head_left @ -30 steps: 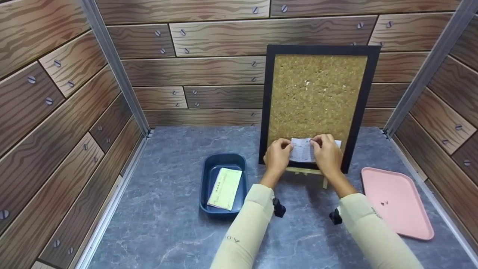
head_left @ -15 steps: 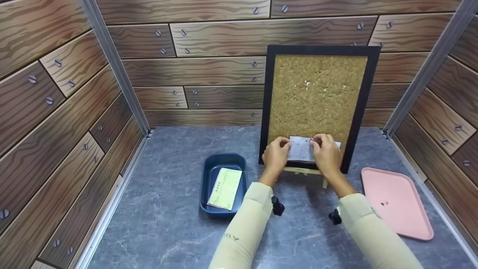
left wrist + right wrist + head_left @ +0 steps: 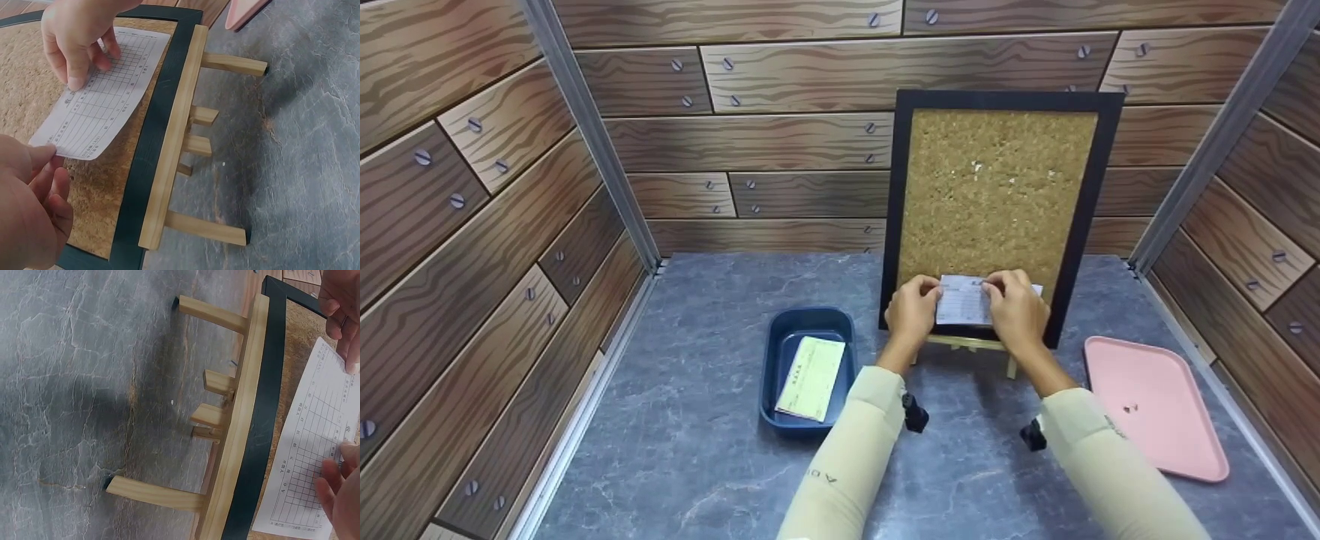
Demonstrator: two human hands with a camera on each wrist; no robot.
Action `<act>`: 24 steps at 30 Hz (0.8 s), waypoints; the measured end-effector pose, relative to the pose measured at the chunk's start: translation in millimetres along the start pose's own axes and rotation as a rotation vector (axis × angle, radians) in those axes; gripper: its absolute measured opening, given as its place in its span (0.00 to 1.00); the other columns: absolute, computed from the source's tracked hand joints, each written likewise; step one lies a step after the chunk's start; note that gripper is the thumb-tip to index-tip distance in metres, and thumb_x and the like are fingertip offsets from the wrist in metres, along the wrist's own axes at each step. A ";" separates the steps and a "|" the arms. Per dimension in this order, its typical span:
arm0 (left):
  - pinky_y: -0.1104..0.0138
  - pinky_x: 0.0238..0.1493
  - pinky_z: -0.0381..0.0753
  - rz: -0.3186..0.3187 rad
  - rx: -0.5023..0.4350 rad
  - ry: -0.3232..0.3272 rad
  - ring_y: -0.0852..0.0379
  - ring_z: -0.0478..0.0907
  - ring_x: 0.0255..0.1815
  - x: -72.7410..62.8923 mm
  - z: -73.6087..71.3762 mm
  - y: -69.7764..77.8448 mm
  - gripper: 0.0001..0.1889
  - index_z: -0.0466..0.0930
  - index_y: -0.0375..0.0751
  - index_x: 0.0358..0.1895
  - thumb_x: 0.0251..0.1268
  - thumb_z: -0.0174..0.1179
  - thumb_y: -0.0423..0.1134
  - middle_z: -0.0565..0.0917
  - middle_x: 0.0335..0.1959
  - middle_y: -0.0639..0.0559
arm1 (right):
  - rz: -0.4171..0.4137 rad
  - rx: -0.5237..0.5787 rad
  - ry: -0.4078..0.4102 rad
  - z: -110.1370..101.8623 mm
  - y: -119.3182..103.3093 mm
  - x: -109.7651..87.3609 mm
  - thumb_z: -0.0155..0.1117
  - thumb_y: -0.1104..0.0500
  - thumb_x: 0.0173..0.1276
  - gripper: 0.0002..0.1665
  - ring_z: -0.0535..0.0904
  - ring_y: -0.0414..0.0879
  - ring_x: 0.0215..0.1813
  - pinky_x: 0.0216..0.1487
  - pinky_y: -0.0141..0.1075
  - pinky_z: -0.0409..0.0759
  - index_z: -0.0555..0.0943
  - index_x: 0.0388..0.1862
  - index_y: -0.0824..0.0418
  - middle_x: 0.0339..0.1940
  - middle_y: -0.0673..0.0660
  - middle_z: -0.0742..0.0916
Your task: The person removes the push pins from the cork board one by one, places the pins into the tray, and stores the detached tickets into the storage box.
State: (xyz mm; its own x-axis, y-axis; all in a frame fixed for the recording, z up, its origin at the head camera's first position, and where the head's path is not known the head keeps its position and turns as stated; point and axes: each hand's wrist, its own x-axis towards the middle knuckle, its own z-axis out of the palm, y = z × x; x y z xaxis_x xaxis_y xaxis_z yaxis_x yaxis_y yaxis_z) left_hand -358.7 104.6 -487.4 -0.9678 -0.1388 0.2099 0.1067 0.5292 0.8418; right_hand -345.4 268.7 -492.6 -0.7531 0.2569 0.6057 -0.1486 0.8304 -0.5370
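A white printed form point(image 3: 964, 301) lies against the lower part of a black-framed cork board point(image 3: 994, 195). My left hand point(image 3: 911, 311) pinches the form's left end between thumb and index finger; this shows close up in the left wrist view. My right hand point(image 3: 1018, 307) is over the form's upper middle, its thumb and index tips brought together on the front of the paper. They seem to pinch a small pin-like thing, mostly hidden by the fingers. In the right wrist view the form point(image 3: 315, 455) bows a little away from the cork.
The board rests on a small wooden easel point(image 3: 174, 135). To the left stands a navy blue tub point(image 3: 765, 375) with a stack of pale green slips point(image 3: 811, 379) in it. A pink tray point(image 3: 1155, 420) at the right bears a few tiny dark things. Wood-patterned walls surround the grey tabletop.
My left hand has shifted slightly left with the form's end, and the paper looks flatter and straighter. The right hand stays nearly where it was.
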 end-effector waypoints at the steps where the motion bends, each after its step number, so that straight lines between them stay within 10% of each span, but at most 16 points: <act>1: 0.59 0.43 0.78 0.001 -0.002 -0.001 0.58 0.86 0.40 -0.3 -0.5 -0.3 0.03 0.88 0.60 0.39 0.65 0.66 0.47 0.87 0.33 0.66 | 0.000 0.000 -0.002 -0.5 0.1 -0.3 0.70 0.55 0.66 0.06 0.84 0.63 0.42 0.37 0.58 0.75 0.85 0.38 0.56 0.42 0.56 0.86; 24: 0.67 0.35 0.75 0.034 -0.180 -0.015 0.67 0.77 0.29 -9.6 -19.0 -9.8 0.03 0.88 0.53 0.39 0.66 0.67 0.44 0.86 0.29 0.65 | -0.172 0.098 0.000 -15.9 -8.0 -15.4 0.75 0.61 0.60 0.05 0.85 0.53 0.33 0.35 0.49 0.76 0.87 0.34 0.60 0.33 0.57 0.89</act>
State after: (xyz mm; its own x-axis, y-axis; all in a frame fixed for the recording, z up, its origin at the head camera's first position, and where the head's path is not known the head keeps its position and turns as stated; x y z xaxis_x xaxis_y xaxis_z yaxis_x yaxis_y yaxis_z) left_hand -346.2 84.9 -488.2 -0.9661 -0.1102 0.2336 0.1773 0.3750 0.9099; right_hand -322.4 266.0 -488.3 -0.7113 0.1154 0.6934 -0.3368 0.8099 -0.4803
